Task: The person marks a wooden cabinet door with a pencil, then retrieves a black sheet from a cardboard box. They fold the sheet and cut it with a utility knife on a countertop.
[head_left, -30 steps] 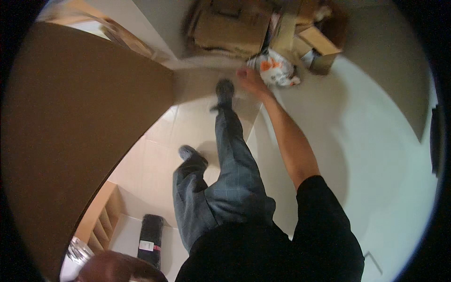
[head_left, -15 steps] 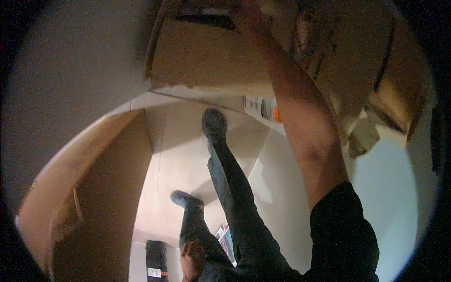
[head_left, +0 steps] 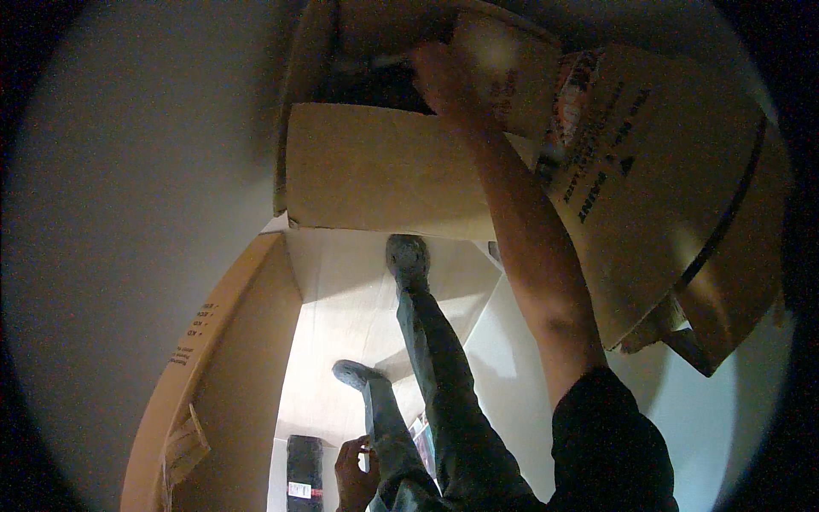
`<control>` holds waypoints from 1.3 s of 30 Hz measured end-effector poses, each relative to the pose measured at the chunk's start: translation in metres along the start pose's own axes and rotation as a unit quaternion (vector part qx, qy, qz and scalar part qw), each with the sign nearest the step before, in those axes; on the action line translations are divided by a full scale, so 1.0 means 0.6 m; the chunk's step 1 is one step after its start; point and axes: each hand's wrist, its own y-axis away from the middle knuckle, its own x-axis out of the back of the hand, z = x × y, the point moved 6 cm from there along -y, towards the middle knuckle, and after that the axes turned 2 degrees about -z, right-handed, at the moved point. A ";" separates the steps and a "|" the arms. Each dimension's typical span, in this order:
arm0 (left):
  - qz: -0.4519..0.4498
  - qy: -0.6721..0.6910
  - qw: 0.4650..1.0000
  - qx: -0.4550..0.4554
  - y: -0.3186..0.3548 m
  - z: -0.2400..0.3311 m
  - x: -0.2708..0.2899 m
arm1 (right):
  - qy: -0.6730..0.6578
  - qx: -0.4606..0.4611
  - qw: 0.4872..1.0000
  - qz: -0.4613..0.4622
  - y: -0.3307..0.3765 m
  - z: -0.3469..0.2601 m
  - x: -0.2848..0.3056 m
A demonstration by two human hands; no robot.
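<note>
**Bare right hand (head_left: 442, 81) is hovering at the mouth of an open brown cardboard box (head_left: 375, 171)**

The box is standing at the top centre of the view, ahead of the person, its plain near wall facing them. The right hand is sitting in the opening, beside a black, shadowed item (head_left: 380, 90) and a lighter brown cardboard piece (head_left: 499, 72) with faint reddish print. Its fingers are bending downward, but shadow is hiding their tips, so whether they are gripping anything I cannot tell. The bare right forearm (head_left: 542, 256) is crossing in front of the box's right part, leading back to a short black sleeve (head_left: 610, 439).

The bare left hand (head_left: 354, 478) is hanging low beside the grey trousers (head_left: 444, 375). Its fingers are curling loosely, leaving a narrow gap near the thumb; whether they are holding something small I cannot tell.

Right of the box, a large brown carton with black print (head_left: 657, 188) is leaning at a slant, and a crumpled orange-and-white printed package (head_left: 576, 90) is showing between them. On the left, a tall brown cardboard panel (head_left: 247, 358) with a torn flap (head_left: 188, 439) is standing over the pale floor (head_left: 328, 324). Near the left hand, a long black bundle with a white label (head_left: 304, 465) is lying.
</note>
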 end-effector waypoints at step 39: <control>0.119 0.217 0.941 -0.229 0.253 -0.277 0.093 | -0.672 -0.269 0.690 0.016 1.106 -0.602 0.367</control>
